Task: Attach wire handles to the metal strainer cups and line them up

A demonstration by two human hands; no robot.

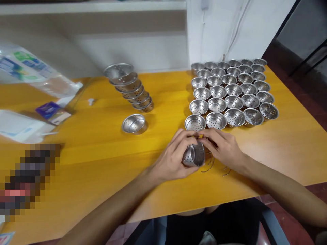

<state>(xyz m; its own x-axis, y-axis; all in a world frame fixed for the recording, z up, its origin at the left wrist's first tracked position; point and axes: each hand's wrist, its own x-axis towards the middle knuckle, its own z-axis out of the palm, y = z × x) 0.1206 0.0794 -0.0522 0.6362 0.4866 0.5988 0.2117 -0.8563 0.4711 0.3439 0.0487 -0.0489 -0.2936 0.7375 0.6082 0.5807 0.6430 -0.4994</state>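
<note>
My left hand (pixel 174 157) and my right hand (pixel 222 147) meet over the front of the yellow table (pixel 102 163). Between them they grip a small perforated metal cup (pixel 194 155) tipped on its side. Both hands have their fingers closed on it. Thin wire handles (pixel 208 167) lie on the table just under my right hand. Behind the hands stand several rows of upright perforated cups (pixel 231 90). One single cup (pixel 134 123) sits alone to the left, and a leaning stack of nested cups (pixel 130 86) lies behind it.
Plastic bags and paper packets (pixel 30 88) lie at the table's left end, with a blurred-out patch (pixel 28 180) at the near left. A white wall and shelf rise behind the table. The front edge runs just under my forearms.
</note>
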